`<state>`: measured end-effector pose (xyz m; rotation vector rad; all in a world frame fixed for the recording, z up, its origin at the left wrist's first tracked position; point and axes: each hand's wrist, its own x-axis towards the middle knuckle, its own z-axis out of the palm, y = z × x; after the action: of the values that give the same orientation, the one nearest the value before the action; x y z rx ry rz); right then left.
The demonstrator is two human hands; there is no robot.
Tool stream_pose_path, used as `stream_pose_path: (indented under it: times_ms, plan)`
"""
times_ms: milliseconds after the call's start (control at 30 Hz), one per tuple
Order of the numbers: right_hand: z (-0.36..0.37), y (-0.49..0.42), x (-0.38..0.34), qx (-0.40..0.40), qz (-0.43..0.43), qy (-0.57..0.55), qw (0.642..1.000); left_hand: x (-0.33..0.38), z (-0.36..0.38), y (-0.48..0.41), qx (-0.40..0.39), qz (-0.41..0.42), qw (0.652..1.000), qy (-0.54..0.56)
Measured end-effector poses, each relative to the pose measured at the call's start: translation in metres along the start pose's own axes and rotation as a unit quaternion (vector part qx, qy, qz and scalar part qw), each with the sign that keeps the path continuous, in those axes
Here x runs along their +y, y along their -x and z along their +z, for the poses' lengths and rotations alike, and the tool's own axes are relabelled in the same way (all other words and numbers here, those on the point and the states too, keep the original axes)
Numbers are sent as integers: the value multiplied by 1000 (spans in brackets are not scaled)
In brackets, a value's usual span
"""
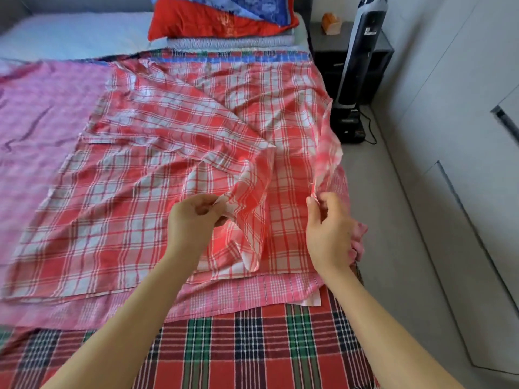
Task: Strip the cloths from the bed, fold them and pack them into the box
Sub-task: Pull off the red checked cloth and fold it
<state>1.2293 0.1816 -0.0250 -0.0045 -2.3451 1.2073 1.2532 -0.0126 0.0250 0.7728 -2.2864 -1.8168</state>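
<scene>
A red-and-white checked cloth lies spread over the bed, partly lifted and rumpled at its right side. My left hand pinches a fold of it near the middle. My right hand grips its raised right edge, which stands up off the bed. Beneath it lie a finer pink checked cloth, a purple-pink cloth on the left, and a red, green and navy tartan blanket nearest me. No box is in view.
Red and blue pillows are stacked on folded bedding at the head of the bed. A dark nightstand and a tall black-and-white appliance with a cord stand to the right. Grey floor and white cupboards run along the right.
</scene>
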Motion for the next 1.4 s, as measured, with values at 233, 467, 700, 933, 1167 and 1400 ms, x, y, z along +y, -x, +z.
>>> stream_pose_path:
  times_ms: [233, 467, 700, 933, 1167, 1400]
  plan:
    - [-42, -19, -154, -35, -117, -82, 989, 137, -63, 33, -107, 136, 982, -80]
    - [-94, -14, -293, -54, -118, -212, 968, 244, -151, 85, -236, 217, 934, -155]
    - [-120, 2, -360, -20, -321, -143, 936, 284, -212, 120, -264, 184, 939, -124]
    - [-107, 21, -374, 23, -403, -85, 911, 291, -245, 141, -229, 136, 956, -123]
    - [-99, 37, -374, -14, -480, -47, 876, 278, -251, 147, -232, 35, 950, -207]
    - [-105, 33, -365, -60, -481, -19, 874, 275, -238, 146, -210, 3, 965, -160]
